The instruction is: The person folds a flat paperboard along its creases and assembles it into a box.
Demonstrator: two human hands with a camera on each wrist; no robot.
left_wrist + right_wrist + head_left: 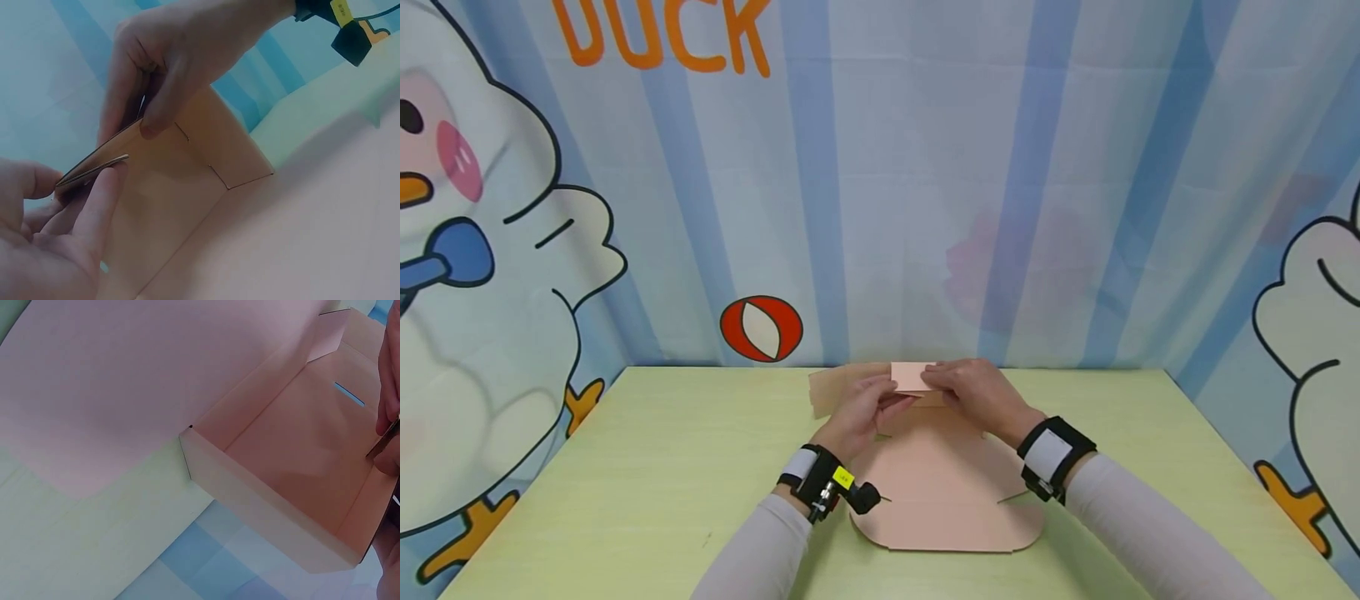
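Observation:
A partly folded pink cardboard box [947, 475] lies on the table, its wide rounded panel flat toward me and its far part raised into walls. At the far end, my left hand [857, 412] pinches a folded flap [94, 170] between thumb and fingers. My right hand [988, 400] grips the top edge of the far panel [912, 377], thumb on one face and fingers on the other. Inside the box, the right wrist view shows a narrow slot [349, 394] and a standing side wall [262, 506]. Another flap [835, 390] sticks out past my left hand.
The box stands on a pale yellow-green table [662, 467], with its raised end near the far edge. Behind hangs a blue striped curtain [910, 183] printed with cartoon ducks. Each wrist wears a black strap [1056, 458] with a camera.

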